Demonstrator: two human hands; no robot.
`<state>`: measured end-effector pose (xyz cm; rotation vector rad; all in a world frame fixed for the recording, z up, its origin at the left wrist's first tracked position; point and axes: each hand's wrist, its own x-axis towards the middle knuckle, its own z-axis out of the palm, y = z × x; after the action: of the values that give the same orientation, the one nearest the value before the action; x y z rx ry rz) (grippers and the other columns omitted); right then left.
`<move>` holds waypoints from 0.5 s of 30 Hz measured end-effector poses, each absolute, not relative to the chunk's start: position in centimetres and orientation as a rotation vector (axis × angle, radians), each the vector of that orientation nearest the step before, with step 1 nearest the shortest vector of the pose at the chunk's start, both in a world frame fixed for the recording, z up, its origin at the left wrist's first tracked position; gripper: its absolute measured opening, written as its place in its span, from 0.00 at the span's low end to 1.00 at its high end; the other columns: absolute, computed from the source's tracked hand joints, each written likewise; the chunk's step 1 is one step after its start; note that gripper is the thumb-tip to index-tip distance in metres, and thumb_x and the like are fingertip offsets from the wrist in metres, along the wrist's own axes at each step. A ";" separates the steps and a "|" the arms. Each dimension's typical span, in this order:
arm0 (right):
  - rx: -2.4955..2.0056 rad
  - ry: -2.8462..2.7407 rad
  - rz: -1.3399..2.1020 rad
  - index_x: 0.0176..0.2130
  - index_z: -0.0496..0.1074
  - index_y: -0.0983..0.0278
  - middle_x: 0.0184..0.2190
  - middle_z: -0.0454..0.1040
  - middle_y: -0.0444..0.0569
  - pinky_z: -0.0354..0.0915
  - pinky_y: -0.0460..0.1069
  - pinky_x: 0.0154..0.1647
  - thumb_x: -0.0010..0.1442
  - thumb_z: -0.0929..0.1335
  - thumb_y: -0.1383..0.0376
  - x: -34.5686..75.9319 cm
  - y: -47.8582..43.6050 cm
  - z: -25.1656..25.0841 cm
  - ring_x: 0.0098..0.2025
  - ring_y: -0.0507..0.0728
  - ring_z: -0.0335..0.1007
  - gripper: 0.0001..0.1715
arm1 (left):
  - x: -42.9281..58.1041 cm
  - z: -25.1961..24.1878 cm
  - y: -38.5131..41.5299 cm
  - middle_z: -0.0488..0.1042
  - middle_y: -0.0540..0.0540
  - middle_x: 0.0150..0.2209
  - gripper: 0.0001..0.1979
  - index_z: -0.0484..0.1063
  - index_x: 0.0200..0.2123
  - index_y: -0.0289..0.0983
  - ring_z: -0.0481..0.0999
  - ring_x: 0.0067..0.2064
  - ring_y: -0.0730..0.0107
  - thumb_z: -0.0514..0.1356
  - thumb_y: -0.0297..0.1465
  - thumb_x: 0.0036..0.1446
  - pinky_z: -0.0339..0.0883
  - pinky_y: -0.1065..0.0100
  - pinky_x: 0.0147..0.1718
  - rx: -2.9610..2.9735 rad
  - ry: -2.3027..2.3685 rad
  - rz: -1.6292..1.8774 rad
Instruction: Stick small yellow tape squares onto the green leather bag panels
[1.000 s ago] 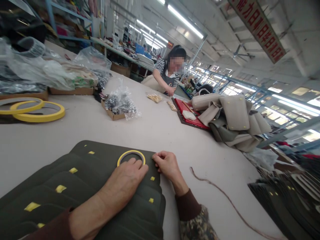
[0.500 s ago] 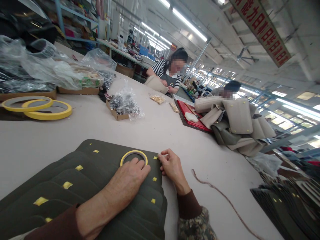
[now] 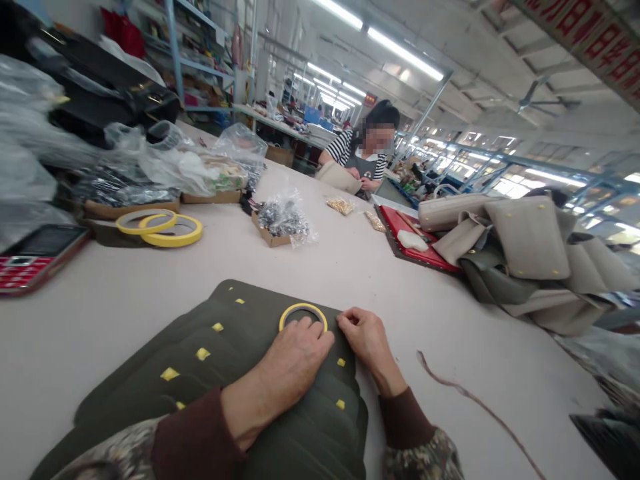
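Dark green leather-like panels [image 3: 260,373] lie overlapping in a stack before me, with small yellow tape squares [image 3: 202,354] along both sides. My left hand [image 3: 300,350] rests over the stack, its fingers curled onto a roll of yellow tape [image 3: 303,307] that lies or stands tilted on the top panel. At that panel's far right corner, my right hand [image 3: 365,337] has thumb and fingertips pinched together. Whatever is between those fingertips is hidden.
More yellow tape rolls [image 3: 173,230] and a red keypad phone [image 3: 43,257] lie left. Behind are a small box of plastic-wrapped parts [image 3: 280,227] and a red tray [image 3: 413,240]. Beige bags [image 3: 530,240] are heaped right, near a brown cord [image 3: 470,393]. A person [image 3: 363,150] sits opposite.
The view has swung left, bringing the phone into sight. The yellow square beside my right fingertips no longer shows at the panel corner. My left hand remains on the tape roll.
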<state>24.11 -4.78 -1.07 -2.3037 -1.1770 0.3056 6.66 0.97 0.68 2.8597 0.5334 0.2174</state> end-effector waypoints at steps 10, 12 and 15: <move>-2.388 -1.414 0.381 0.49 0.75 0.66 0.28 0.78 0.48 0.63 0.48 0.34 0.60 0.68 0.58 25.3 -4.4 1.2 0.33 0.58 0.75 0.20 | 1.7 6.0 2.1 0.76 0.46 0.38 0.28 0.59 0.62 0.40 0.75 0.37 0.68 0.47 0.18 0.60 0.71 0.68 0.38 2.857 0.638 0.485; -2.354 -1.547 0.305 0.51 0.74 0.65 0.34 0.79 0.50 0.64 0.48 0.38 0.63 0.66 0.58 25.0 -3.5 2.4 0.36 0.57 0.75 0.20 | -1.8 7.3 3.2 0.77 0.45 0.42 0.30 0.53 0.66 0.40 0.77 0.41 0.67 0.47 0.20 0.61 0.72 0.67 0.41 2.880 0.745 0.565; -2.230 -1.917 0.322 0.51 0.73 0.64 0.42 0.79 0.50 0.63 0.46 0.44 0.66 0.64 0.61 23.5 -1.2 3.3 0.43 0.55 0.75 0.17 | -8.2 7.5 5.5 0.77 0.44 0.45 0.24 0.59 0.63 0.41 0.78 0.44 0.61 0.46 0.27 0.65 0.72 0.62 0.42 2.952 1.048 0.564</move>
<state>23.51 -1.16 3.30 -2.2299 -1.9168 0.3220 -8.22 5.51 7.50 2.9521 1.0476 0.5635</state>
